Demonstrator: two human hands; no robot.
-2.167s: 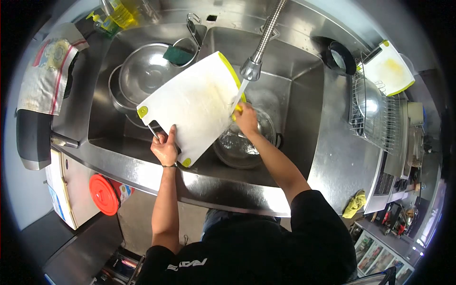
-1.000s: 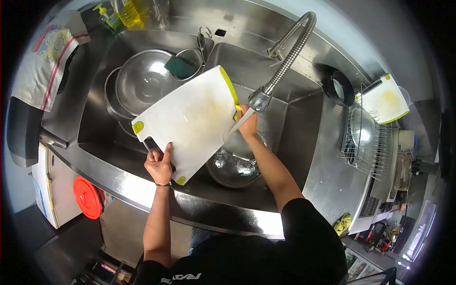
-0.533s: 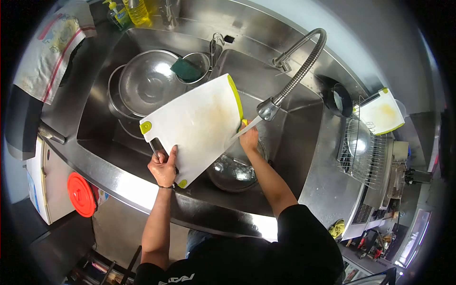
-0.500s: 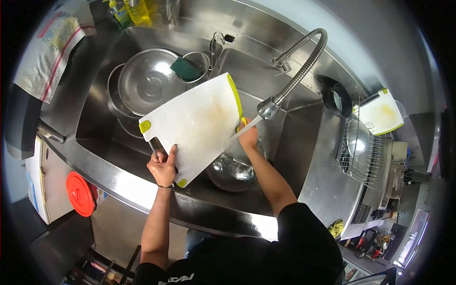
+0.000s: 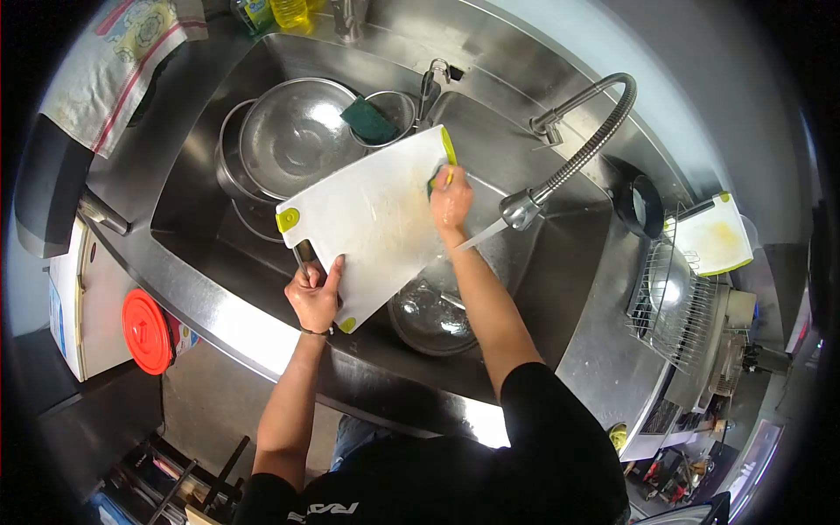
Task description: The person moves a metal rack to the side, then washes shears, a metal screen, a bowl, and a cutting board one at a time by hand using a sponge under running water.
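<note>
Tilted over the double sink is a white cutting board with green corners and a brownish stain. My left hand grips its lower left edge by the handle slot, thumb on top. My right hand is closed against the board's upper right face, around a small sponge, yellow and dark green, mostly hidden by the fingers. Water runs from the faucet head onto my right forearm. Below the board, a metal bowl with water sits in the right basin.
In the left basin are a large metal bowl and a small strainer with a green scouring pad. A black pan and a wire dish rack stand at the right. A red lid is at lower left.
My right hand has moved from the board's right edge up onto its upper right face with the sponge. Water now hits my forearm. The whole view has shifted slightly.
</note>
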